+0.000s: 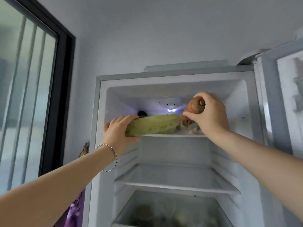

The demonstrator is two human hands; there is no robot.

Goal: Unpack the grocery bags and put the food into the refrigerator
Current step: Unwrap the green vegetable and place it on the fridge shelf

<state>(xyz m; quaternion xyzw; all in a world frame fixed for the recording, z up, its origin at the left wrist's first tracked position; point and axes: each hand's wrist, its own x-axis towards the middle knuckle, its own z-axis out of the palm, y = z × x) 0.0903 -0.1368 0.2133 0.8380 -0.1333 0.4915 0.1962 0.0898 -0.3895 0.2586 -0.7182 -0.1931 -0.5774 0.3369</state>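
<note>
At top shelf (173,135) edge: left hand (118,128) grips green squash (152,126) end, overhanging front; right hand (208,112) clutches carrot (196,105). Risk: squash tips off if released early; carrot rolls forward.

A window (27,89) with pale vertical bars fills the left edge of the frame, bordered by a dark frame (63,95). White wall (147,30) spans the top. Something purple (74,210), blurred, hangs at lower left. A silver bracelet (113,155) shows left of centre.
</note>
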